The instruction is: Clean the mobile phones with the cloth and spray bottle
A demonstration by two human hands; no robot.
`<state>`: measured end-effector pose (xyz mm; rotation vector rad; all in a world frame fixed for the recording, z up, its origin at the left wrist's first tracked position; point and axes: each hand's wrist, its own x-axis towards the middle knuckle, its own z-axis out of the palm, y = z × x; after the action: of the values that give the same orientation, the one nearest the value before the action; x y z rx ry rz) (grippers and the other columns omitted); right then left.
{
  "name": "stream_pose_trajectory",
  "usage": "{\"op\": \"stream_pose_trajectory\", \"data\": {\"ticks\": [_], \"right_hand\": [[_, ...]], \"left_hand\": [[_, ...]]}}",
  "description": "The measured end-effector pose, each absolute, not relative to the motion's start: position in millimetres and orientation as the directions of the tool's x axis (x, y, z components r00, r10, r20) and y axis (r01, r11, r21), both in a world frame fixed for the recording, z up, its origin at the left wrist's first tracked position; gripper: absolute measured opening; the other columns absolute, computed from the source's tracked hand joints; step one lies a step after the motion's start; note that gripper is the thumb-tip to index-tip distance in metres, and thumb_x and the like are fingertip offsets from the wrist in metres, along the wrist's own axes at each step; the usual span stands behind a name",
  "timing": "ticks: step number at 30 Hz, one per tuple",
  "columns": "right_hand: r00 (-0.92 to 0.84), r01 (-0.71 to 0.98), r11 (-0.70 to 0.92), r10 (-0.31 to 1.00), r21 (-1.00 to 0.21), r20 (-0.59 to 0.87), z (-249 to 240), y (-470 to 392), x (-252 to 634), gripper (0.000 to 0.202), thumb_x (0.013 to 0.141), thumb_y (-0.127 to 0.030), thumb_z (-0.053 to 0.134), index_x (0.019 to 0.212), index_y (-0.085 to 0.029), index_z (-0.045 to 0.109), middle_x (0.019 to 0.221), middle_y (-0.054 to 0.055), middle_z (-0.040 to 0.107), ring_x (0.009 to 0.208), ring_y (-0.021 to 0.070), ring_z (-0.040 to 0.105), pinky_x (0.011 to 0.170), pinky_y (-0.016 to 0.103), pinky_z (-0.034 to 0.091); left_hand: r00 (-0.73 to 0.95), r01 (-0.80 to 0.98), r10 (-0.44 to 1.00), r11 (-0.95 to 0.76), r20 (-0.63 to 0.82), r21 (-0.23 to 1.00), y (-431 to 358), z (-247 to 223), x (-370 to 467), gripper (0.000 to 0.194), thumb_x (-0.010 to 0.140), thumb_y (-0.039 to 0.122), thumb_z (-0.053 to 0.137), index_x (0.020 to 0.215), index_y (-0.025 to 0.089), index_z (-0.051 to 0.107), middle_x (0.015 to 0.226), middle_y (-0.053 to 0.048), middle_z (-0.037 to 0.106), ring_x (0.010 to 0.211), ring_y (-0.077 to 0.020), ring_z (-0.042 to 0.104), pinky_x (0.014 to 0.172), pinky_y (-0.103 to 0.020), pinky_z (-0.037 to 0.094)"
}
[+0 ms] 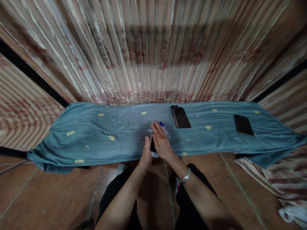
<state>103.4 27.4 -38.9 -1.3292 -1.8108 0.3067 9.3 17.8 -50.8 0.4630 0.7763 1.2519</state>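
In the head view my left hand (145, 154) is closed around the near left side of a smartphone (153, 147) with a dark screen and a pale edge. My right hand (161, 140) lies over the phone's upper part, its fingers pressed together and covering much of the screen. A thin whitish piece (150, 130) pokes out by those fingertips; what it is, I cannot make out. Just beyond the right hand, a clear packet with a blue end (165, 129) rests on the cloth, partly hidden by the fingers.
A blue-green patterned cloth (129, 137) covers the long narrow table. Stacked dark phone-like devices (182, 117) lie toward the back, right of centre. Another dark flat device (243, 125) sits farther right. Striped curtains (148, 64) hang behind, and dark frame bars (33, 73) slope at the sides.
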Motion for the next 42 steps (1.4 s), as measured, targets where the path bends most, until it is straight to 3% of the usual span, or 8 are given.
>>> {"op": "stream_pose_trajectory", "data": {"ticks": [9, 22, 32, 37, 42], "right_hand": [[-0.21, 0.62, 0.513, 0.837, -0.593, 0.505, -40.8, 17.6, 96.7, 0.052, 0.103, -0.023, 0.033, 0.154, -0.017, 0.037, 0.16, 0.012, 0.038, 0.151, 0.0205, 0.03, 0.123, 0.046, 0.03], [-0.141, 0.698, 0.406, 0.886, -0.59, 0.442, -45.3, 27.0, 98.4, 0.061, 0.101, -0.034, 0.039, 0.158, -0.016, 0.026, 0.163, 0.014, 0.031, 0.153, 0.0238, 0.025, 0.123, 0.052, 0.026], [-0.048, 0.678, 0.301, 0.928, -0.671, 0.368, -54.4, 28.6, 103.0, 0.064, 0.102, -0.043, 0.034, 0.158, -0.013, 0.025, 0.163, 0.016, 0.029, 0.153, 0.0248, 0.022, 0.124, 0.052, 0.023], [0.016, 0.662, 0.244, 0.941, -0.709, 0.339, -55.5, 28.2, 101.3, 0.064, 0.103, -0.045, 0.031, 0.156, -0.01, 0.028, 0.162, 0.018, 0.031, 0.153, 0.0255, 0.024, 0.124, 0.051, 0.024], [-0.04, 0.676, 0.318, 0.916, -0.664, 0.398, -51.7, 23.3, 100.8, 0.062, 0.102, -0.038, 0.034, 0.158, -0.012, 0.026, 0.163, 0.016, 0.029, 0.153, 0.0249, 0.022, 0.124, 0.052, 0.024]], "left_hand": [[0.05, -0.623, 0.967, 0.227, -0.252, 0.748, 20.0, -51.4, 1.0, 0.043, 0.097, 0.042, 0.046, 0.127, 0.018, 0.066, 0.148, -0.007, 0.056, 0.146, -0.018, 0.039, 0.123, -0.032, 0.022], [0.116, -0.639, 0.96, 0.269, -0.256, 0.721, 13.8, -53.6, 0.3, 0.052, 0.094, 0.051, 0.052, 0.136, 0.023, 0.061, 0.148, -0.006, 0.055, 0.15, -0.0206, 0.03, 0.123, -0.035, 0.026], [0.156, -0.635, 0.944, 0.322, -0.291, 0.702, 13.9, -53.8, -4.5, 0.053, 0.094, 0.053, 0.049, 0.127, 0.015, 0.067, 0.144, -0.011, 0.059, 0.148, -0.0248, 0.035, 0.124, -0.039, 0.024], [0.154, -0.635, 0.962, 0.27, -0.224, 0.724, 12.6, -55.3, -2.5, 0.054, 0.094, 0.054, 0.049, 0.127, 0.015, 0.068, 0.145, -0.01, 0.058, 0.148, -0.0233, 0.035, 0.124, -0.035, 0.022], [0.148, -0.616, 0.964, 0.264, -0.22, 0.742, 13.1, -57.2, -2.7, 0.057, 0.092, 0.056, 0.05, 0.13, 0.016, 0.066, 0.144, -0.01, 0.059, 0.149, -0.0246, 0.033, 0.125, -0.038, 0.02]]}}
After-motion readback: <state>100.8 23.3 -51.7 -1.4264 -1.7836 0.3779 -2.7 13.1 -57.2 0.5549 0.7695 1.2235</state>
